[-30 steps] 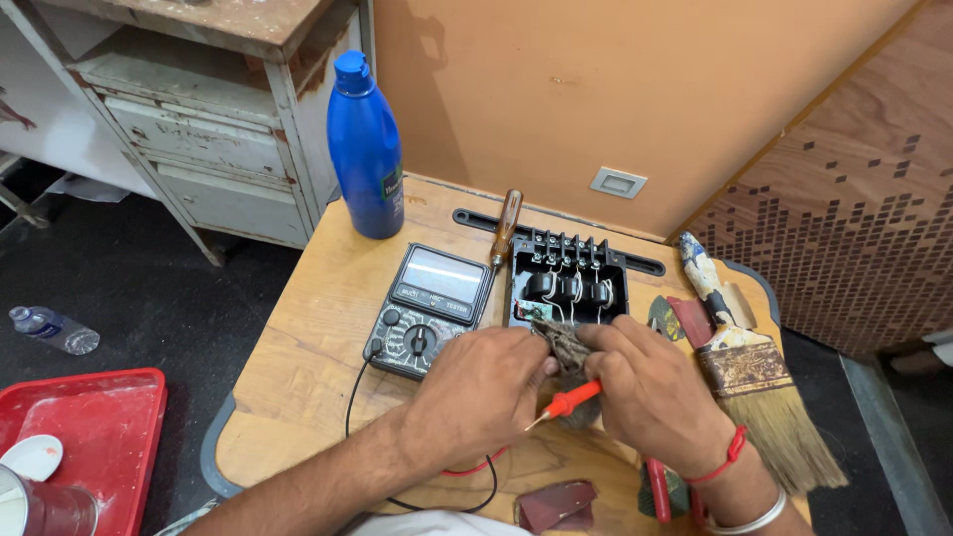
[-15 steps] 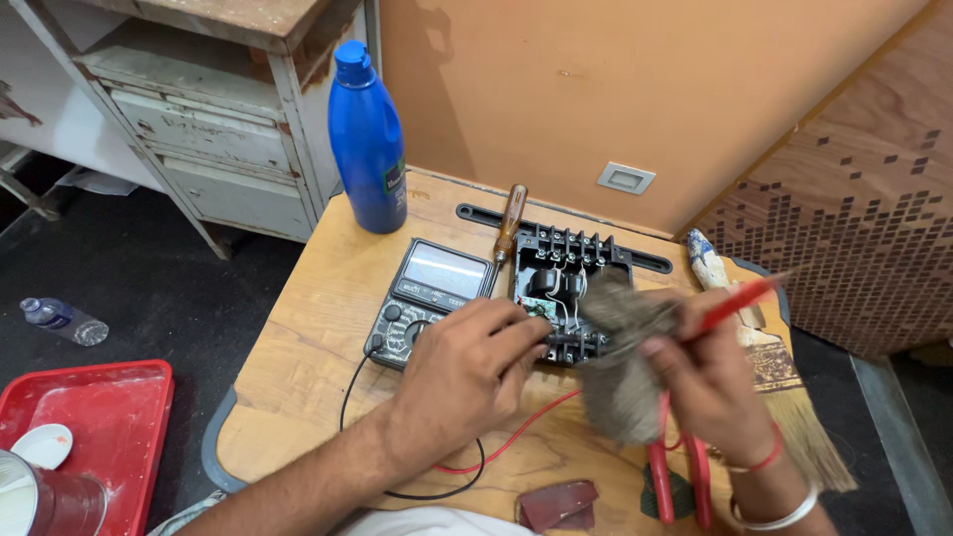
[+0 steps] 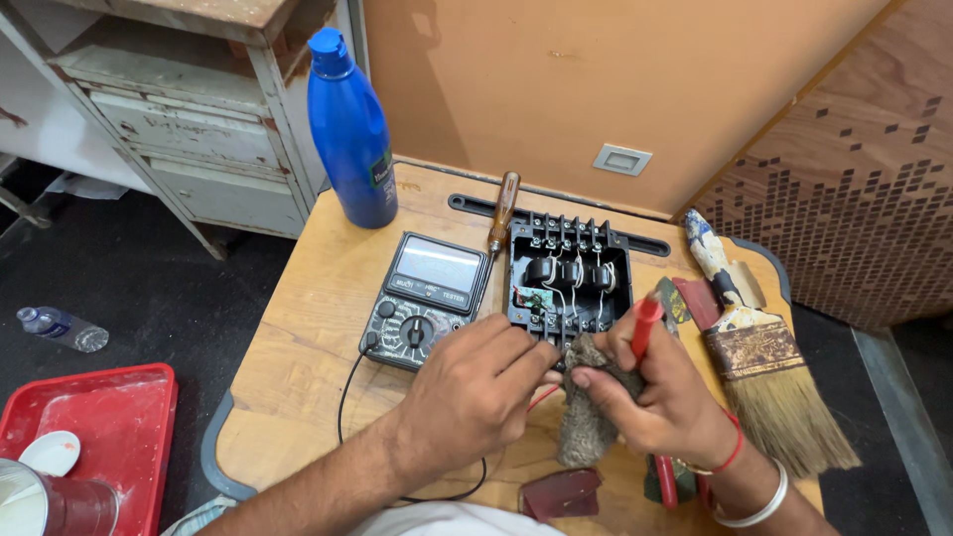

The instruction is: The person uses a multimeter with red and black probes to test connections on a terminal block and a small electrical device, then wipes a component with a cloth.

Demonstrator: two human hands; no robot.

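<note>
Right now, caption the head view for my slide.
Right hand holds red probe and grey cloth; left hand beside open black unit.

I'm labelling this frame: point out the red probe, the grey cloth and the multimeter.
red probe (image 3: 645, 323), head view, on its red handle.
grey cloth (image 3: 586, 422), head view, on its hanging middle.
multimeter (image 3: 427, 298), head view, on its face.

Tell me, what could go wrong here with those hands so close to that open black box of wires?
The grey cloth in the right hand hangs at the black box; its fibres might snag the thin white wires. The red probe in the same grip could slip onto a wrong terminal. The tall blue bottle stands near the table edge and may topple if nudged.
</note>
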